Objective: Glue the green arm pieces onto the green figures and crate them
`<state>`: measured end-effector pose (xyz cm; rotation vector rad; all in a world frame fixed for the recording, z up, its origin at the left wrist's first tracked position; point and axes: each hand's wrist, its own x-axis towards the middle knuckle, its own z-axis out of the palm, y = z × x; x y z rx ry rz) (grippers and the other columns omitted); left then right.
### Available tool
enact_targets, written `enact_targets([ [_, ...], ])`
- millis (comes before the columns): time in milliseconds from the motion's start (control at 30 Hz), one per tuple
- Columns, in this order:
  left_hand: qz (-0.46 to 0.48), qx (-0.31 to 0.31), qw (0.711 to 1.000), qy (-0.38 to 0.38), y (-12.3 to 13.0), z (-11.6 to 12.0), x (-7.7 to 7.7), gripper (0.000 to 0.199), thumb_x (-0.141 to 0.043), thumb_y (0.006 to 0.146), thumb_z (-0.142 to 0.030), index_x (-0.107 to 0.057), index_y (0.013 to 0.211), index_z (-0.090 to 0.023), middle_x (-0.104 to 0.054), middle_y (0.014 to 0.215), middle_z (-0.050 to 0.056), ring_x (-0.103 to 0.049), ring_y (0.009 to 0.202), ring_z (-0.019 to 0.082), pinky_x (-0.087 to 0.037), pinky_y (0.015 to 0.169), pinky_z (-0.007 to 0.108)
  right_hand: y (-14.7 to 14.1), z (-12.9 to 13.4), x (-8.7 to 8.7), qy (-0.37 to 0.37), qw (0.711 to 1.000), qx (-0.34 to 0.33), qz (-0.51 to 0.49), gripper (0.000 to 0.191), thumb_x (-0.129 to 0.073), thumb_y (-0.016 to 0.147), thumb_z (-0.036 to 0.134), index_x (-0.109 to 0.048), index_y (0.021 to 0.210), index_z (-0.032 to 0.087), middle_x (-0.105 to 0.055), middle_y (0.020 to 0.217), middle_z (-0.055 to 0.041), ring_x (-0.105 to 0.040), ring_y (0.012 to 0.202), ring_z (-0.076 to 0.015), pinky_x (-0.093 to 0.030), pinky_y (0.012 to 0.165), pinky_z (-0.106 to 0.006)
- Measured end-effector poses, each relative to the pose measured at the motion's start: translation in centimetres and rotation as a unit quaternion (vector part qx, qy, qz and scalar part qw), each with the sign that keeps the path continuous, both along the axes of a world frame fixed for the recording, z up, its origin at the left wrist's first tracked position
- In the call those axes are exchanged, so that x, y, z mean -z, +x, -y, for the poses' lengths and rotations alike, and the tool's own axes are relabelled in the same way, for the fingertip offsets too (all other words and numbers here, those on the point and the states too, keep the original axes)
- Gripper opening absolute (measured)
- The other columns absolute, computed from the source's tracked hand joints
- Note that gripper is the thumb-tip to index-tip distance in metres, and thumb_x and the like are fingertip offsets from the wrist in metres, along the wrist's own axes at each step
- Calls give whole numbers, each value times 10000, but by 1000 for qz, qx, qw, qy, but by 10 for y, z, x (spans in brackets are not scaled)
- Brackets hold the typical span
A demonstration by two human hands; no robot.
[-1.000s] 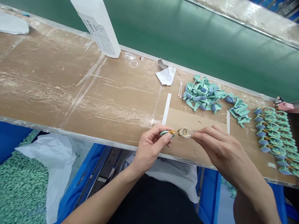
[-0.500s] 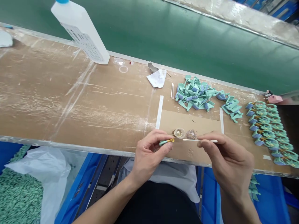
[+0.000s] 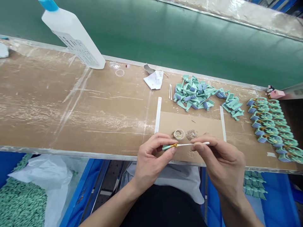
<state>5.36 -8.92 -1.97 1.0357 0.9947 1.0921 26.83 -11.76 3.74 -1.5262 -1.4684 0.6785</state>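
Observation:
Between the thumb and fingers of my left hand (image 3: 155,157) is a small teal plastic part with a yellow end (image 3: 168,146). My right hand (image 3: 220,160) pinches a cotton swab (image 3: 186,144) by its stick. The swab's left tip meets the yellow end of the part; whether it sits inside cannot be made out. Just beyond my fingers stands a small clear cup (image 3: 179,134) with a little yellowish liquid. To its right is a round, dark-stained patch or dish (image 3: 191,135). Two more cotton swabs (image 3: 170,91) lie farther back.
A pile of teal and purple parts (image 3: 194,93) lies at the back. Rows of assembled teal pieces (image 3: 272,129) stand at the right. A white bottle (image 3: 73,37) with a blue cap is at back left. Blue bins (image 3: 78,192) sit below the table's front edge.
My right hand has moved left, bringing the swab's tip from apart to against the yellow end of the part. The left hand still holds the part. The view has shifted slightly.

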Motion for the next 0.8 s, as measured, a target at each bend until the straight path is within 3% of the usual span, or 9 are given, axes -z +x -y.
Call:
enact_targets([
  [200,0,0,1000,2,0,-1,-2,87,-976,1015,-255,-1014,1091,-277,-837,1122,108,-775,961,223,-599,757,287,-4,-3,-6,7,999,-19,26,117,-862,1141,245,-899,1039,290,-862,914,-4,-715,731,-193,-527,652,-326],
  [400,-47,-17,998,43,1,2,-3,121,-958,1036,-250,-1017,1125,-307,-845,1139,102,-795,1002,248,-658,954,370,-10,-6,-17,58,994,-19,92,221,-853,1129,191,-812,930,278,-810,783,27,-641,577,-154,-538,597,-316],
  [633,-72,-14,996,49,0,4,-2,87,-945,1055,-254,-1001,1108,-296,-858,1143,96,-808,1014,252,-656,962,375,0,-14,-28,19,985,-112,128,158,-775,1184,172,-831,1082,279,-860,931,27,-767,741,-157,-601,733,-287],
  [800,-49,12,999,14,3,8,-3,77,-915,1097,-295,-979,1136,-279,-896,1143,102,-834,1054,273,-643,895,366,1,-7,-25,28,993,-51,106,162,-785,1172,189,-823,1055,294,-850,869,38,-750,665,-162,-598,690,-305],
])
